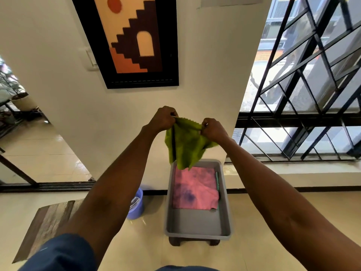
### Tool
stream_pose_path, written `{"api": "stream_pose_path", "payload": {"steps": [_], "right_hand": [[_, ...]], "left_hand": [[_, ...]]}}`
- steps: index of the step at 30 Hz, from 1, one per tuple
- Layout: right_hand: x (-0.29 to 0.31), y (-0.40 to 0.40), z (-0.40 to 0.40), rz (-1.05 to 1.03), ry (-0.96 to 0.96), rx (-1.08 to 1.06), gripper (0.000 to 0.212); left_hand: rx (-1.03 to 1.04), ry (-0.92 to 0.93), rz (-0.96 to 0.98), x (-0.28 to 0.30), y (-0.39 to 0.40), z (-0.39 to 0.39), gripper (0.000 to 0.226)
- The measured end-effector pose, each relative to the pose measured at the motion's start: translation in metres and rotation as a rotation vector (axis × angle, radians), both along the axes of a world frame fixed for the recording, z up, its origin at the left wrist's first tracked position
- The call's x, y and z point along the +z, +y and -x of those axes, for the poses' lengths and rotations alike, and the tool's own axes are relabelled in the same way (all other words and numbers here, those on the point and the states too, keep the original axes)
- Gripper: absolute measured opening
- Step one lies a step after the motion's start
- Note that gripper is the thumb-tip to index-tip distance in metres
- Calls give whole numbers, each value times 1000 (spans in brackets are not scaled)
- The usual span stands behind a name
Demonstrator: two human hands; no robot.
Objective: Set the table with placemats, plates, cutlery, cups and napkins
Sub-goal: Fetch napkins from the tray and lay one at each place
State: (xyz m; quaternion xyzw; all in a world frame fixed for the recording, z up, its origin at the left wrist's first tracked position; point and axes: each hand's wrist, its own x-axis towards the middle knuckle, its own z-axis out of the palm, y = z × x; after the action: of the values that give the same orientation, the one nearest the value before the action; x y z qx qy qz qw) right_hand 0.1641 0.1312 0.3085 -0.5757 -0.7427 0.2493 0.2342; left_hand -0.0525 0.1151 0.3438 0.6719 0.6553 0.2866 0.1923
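Note:
I hold a green cloth napkin [185, 145] up in front of me by its top edge. My left hand [163, 119] pinches one upper corner and my right hand [214, 130] pinches the other. The napkin hangs down loosely above a grey plastic tub [198, 231]. Inside the tub lies a pink napkin [195, 189] with dark blotches, flat against the far end, with a green edge of another cloth showing at its right side.
The tub sits on a low dark stool [193, 242] on the tiled floor. A blue cup-like container [135, 207] stands left of it by the wall. A wooden-patterned mat [46, 225] lies at lower left. A barred window [304, 94] fills the right.

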Motion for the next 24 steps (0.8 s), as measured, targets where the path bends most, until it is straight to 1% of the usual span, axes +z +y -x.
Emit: {"api": "stream_pose_path", "payload": {"steps": [3, 5, 6, 9, 11, 16, 18, 21, 24], "right_hand": [[-6, 5, -16, -1, 44, -102, 7], [-11, 8, -26, -28, 76, -155, 6], [-12, 7, -31, -36, 103, -175, 10], [-20, 6, -39, -68, 163, -235, 20], [-24, 3, -40, -98, 158, -287, 21], [-33, 0, -42, -164, 194, -383, 16], [-38, 2, -43, -198, 206, -388, 19], [-41, 0, -45, -224, 278, -427, 23], [-42, -5, -42, -153, 405, -506, 19]], "left_hand": [[90, 6, -47, -13, -1, 10, 32], [162, 30, -107, -25, 0, 18, 26], [203, 19, -128, -30, 0, 21, 23], [312, -78, -167, -43, -2, 23, 17], [372, -155, -201, -46, -4, 22, 15], [471, -283, -250, -50, -2, 19, 21], [497, -308, -273, -50, -2, 16, 24], [552, -389, -237, -53, 0, 18, 28], [573, -464, -101, -67, 4, 24, 22]]}}
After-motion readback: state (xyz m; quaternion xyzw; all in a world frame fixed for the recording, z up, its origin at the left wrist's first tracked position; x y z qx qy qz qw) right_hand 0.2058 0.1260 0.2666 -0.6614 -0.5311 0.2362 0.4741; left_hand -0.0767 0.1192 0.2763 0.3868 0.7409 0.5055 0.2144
